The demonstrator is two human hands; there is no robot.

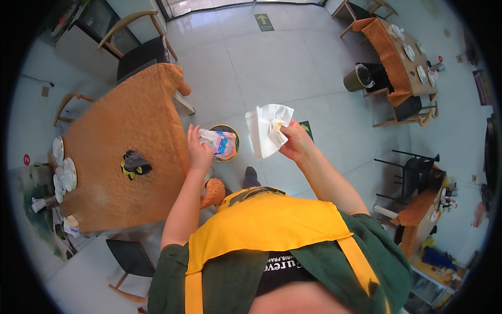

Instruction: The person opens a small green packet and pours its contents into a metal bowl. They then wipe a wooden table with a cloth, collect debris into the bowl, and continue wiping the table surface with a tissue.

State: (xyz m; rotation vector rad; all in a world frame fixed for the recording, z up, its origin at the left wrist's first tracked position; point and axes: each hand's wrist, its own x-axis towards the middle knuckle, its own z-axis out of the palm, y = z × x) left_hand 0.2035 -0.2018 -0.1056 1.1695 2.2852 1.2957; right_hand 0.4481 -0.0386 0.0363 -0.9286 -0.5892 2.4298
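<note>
My left hand (199,151) holds a clear plastic tissue packet (222,142) with a pink, blue and yellow print. From this angle the packet overlaps the mouth of a floor bin (224,160), so much of the opening is hidden behind it. White paper tissues (262,133), partly folded and crumpled, are gripped between the thumb and fingers of my right hand (297,142). A yellowish patch shows on the tissues near my thumb. Both hands are raised in front of my yellow apron (262,223), apart from each other.
On my left stands a table with an orange cloth (117,114). Grey-and-yellow gloves (135,163) lie on it, and stacked dishes (70,174) line its far edge. A chair (131,257) stands beside it. Another bin (357,78) and a set table (417,66) are at upper right.
</note>
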